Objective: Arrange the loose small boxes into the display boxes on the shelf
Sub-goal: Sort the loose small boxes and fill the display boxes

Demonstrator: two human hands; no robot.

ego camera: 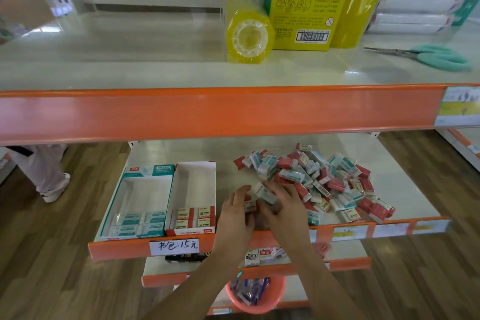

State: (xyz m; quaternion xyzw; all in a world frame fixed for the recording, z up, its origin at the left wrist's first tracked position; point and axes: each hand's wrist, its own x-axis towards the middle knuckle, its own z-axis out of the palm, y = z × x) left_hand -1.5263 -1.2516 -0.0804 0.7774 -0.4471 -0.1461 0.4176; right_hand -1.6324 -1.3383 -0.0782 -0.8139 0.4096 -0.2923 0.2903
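Standing at the middle shelf [405,189], a person works with both hands at its front edge. Left hand [237,212]: fingers curled round a small red-and-white box [250,206]. Right hand [281,206]: fingers bent over a small teal-and-white box [265,193], touching the left hand.

Loose small boxes [327,182]: one heap, red and teal mixed, on the right part of the same shelf, just beyond the hands.

Teal display box [137,197]: far left, two rows of teal boxes at its near end. Red display box [193,197]: touching it on the right, two rows of red boxes at its near end.

Upper shelf: yellow tape roll [248,34], yellow carton [306,5], mint-handled scissors [436,56]. Below: pink tub [255,293].
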